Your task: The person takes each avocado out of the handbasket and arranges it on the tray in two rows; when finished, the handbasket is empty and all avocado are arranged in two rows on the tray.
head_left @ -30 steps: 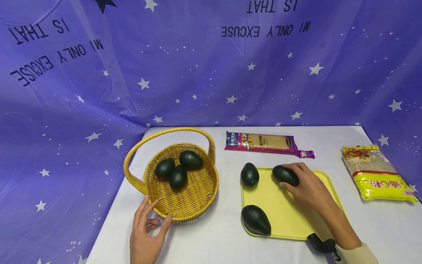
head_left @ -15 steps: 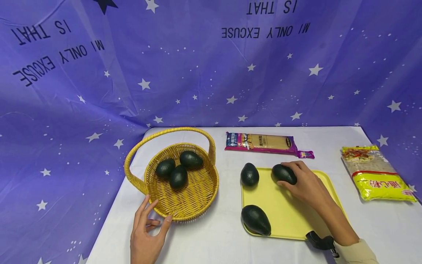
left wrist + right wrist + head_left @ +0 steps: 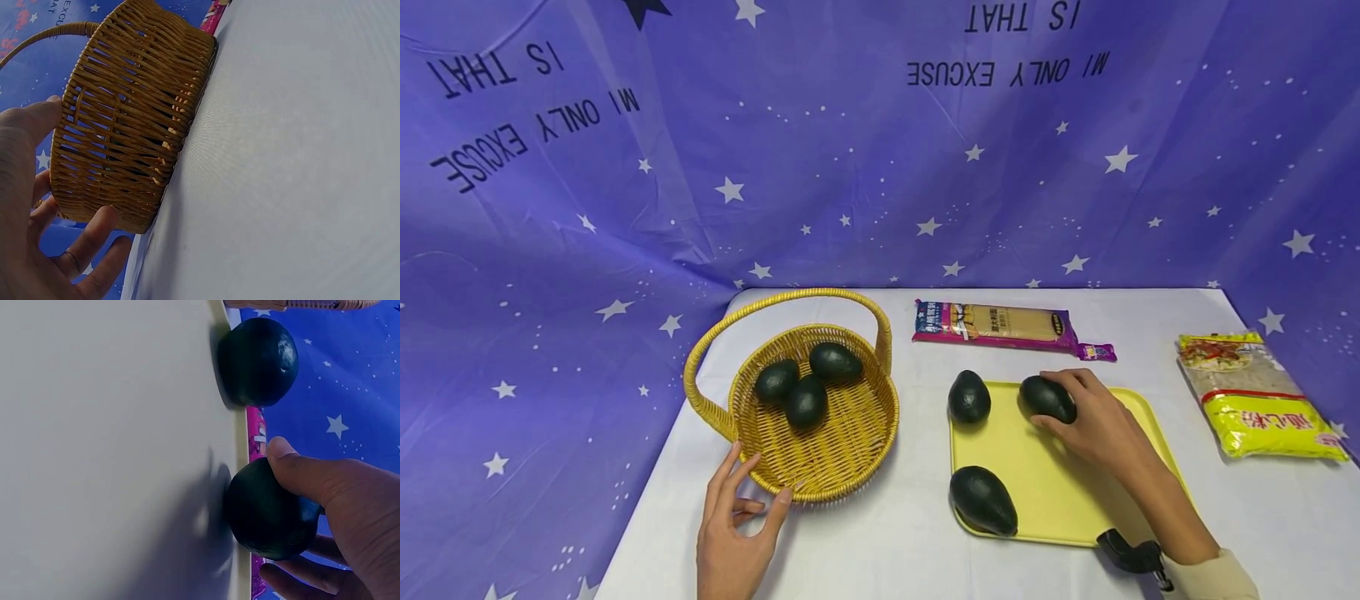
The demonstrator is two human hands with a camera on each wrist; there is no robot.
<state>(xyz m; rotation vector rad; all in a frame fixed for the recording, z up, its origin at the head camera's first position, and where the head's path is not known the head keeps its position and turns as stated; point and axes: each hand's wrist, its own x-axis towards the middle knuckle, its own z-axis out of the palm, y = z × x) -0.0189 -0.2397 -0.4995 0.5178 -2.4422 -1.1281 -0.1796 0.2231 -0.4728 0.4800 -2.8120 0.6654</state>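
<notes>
My right hand [image 3: 1093,421] grips a dark green avocado [image 3: 1047,398] at the far part of a yellow tray [image 3: 1060,508]. In the right wrist view the thumb lies over this avocado [image 3: 269,512], with fingers on its other side. Two more avocados sit on the tray's left side, one at the back corner [image 3: 969,397] and one at the front corner [image 3: 983,500]. My left hand [image 3: 737,525] rests at the near left rim of a yellow woven basket [image 3: 842,467], fingers spread along its outside. Three avocados [image 3: 806,403] lie inside the basket.
A purple packet of noodles [image 3: 996,325] lies behind the tray. Another bag with a yellow lower part [image 3: 1258,396] lies to the right. The basket's tall handle [image 3: 797,294] arches over its back. A purple star-printed cloth [image 3: 850,167] hangs behind the white table [image 3: 880,533].
</notes>
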